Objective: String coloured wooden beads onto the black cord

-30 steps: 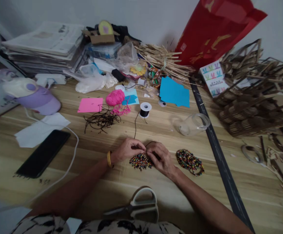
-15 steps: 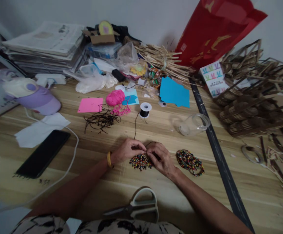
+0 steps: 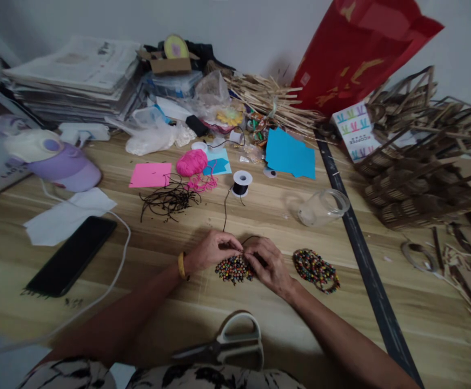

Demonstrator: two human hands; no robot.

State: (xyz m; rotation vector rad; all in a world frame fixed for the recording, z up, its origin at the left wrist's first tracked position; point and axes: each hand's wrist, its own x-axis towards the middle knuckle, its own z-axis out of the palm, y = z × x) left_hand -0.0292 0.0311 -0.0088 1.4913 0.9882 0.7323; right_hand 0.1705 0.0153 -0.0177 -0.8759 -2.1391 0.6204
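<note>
Left hand (image 3: 213, 249) and right hand (image 3: 268, 262) meeting fingertip to fingertip over a heap of coloured beads (image 3: 233, 269) near the middle of the wooden table (image 3: 146, 302), fingers pinched together on a thin black cord (image 3: 224, 213) running far to a black spool (image 3: 241, 182). To the right a second bead pile (image 3: 315, 268) and a tipped clear jar (image 3: 323, 207); nearest, scissors (image 3: 231, 343); to the left a black phone (image 3: 72, 255) beside a white cable (image 3: 115, 270); farther off, tangled dark cord scraps (image 3: 169, 198), pink yarn (image 3: 192, 162), pink paper (image 3: 150, 174), blue paper (image 3: 290, 153). Gold markings on the red bag (image 3: 355, 51) and print on the stacked newspapers (image 3: 75, 67) too small to read.
</note>
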